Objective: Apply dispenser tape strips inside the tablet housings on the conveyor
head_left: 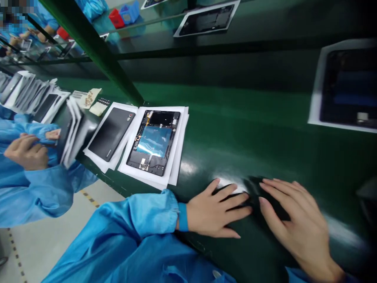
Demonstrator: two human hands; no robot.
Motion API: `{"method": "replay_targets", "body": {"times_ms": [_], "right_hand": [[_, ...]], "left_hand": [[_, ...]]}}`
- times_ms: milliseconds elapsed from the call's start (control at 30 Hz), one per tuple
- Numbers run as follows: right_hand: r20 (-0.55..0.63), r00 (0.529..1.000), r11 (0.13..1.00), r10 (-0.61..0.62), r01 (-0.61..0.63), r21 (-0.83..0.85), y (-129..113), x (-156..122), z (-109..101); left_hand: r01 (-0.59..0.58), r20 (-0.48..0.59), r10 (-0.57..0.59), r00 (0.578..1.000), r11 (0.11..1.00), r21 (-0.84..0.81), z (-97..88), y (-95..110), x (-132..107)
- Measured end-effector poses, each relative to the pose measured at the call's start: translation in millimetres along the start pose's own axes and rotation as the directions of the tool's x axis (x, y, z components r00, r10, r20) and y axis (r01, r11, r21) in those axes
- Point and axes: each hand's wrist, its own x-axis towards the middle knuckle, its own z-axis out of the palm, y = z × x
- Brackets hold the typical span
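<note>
My left hand (pixel 216 210) lies palm down on the green bench top (pixel 224 133), fingers spread, a blue band around the wrist. Close by on the right is my right hand (pixel 297 224), its fingers stretched out and the thumb apart. Neither hand holds anything. Beyond my left sleeve rests an opened tablet (pixel 154 141) with its inner parts and a blue battery area showing, on white sheets (pixel 173 173). Beside it, a dark tablet back cover (pixel 112 133) lies on white paper.
At left, a co-worker's hands (pixel 28 151) are near a blurred stack of covers and sheets (pixel 70 133). A green post (pixel 100 51) slants over the bench. Another opened tablet (pixel 350 86) lies at right, one more (pixel 207 19) on the shelf, near red (pixel 116 18) and blue bins (pixel 129 12).
</note>
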Motion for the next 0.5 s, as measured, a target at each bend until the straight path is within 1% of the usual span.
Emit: {"method": "replay_targets", "body": {"times_ms": [33, 67, 133, 167, 200, 267, 333, 367, 400, 433, 500], "right_hand": [[-0.025, 0.999, 0.999, -0.024, 0.023, -0.036, -2.8, 0.8, -4.6], [-0.053, 0.998, 0.997, -0.043, 0.039, -0.067, -5.9, 1.8, -9.3], [-0.122, 0.991, 0.995, -0.062, 0.051, -0.091, -11.4, 5.2, -17.0], [-0.167, 0.984, 0.995, -0.062, 0.048, -0.085, -12.8, 7.5, -19.6], [-0.2, 0.978, 0.995, -0.067, 0.051, -0.085, -13.0, 9.9, -21.4], [-0.241, 0.968, 0.994, -0.076, 0.053, -0.099, -11.0, 14.1, -23.9], [-0.259, 0.962, 0.991, -0.085, 0.056, -0.118, -8.0, 16.4, -26.0], [-0.269, 0.959, 0.991, -0.089, 0.058, -0.12, -6.6, 16.9, -26.9], [-0.278, 0.956, 0.991, -0.094, 0.063, -0.117, -5.6, 17.1, -27.7], [-0.283, 0.954, 0.991, -0.099, 0.069, -0.114, -4.8, 17.4, -28.3], [-0.288, 0.952, 0.991, -0.108, 0.079, -0.11, -4.0, 18.0, -29.3]], "left_hand": [[-0.024, 0.02, 0.023, 1.0, 1.0, 0.008, 7.9, 0.6, 15.9], [-0.036, 0.042, 0.036, 0.998, 0.999, 0.018, 13.6, -3.3, 33.2], [-0.04, 0.091, 0.036, 0.995, 0.998, 0.046, 20.9, -20.1, 74.6], [-0.029, 0.106, 0.021, 0.994, 0.997, 0.067, 23.5, -30.6, 99.3], [0.006, 0.097, -0.015, 0.995, 0.996, 0.092, 25.7, -41.0, 126.0], [0.099, 0.031, -0.104, 0.994, 0.989, 0.113, 28.4, -58.5, 181.3], [0.17, -0.043, -0.166, 0.985, 0.975, 0.141, 27.5, -71.5, 231.6], [0.2, -0.077, -0.189, 0.979, 0.965, 0.167, 25.4, -76.6, 253.2], [0.187, -0.095, -0.171, 0.981, 0.96, 0.207, 22.3, -81.0, 272.0], [0.145, -0.078, -0.129, 0.989, 0.957, 0.251, 18.5, -84.5, 288.0], [0.056, -0.004, -0.058, 0.998, 0.949, 0.31, 10.6, -88.4, 312.4]]}}
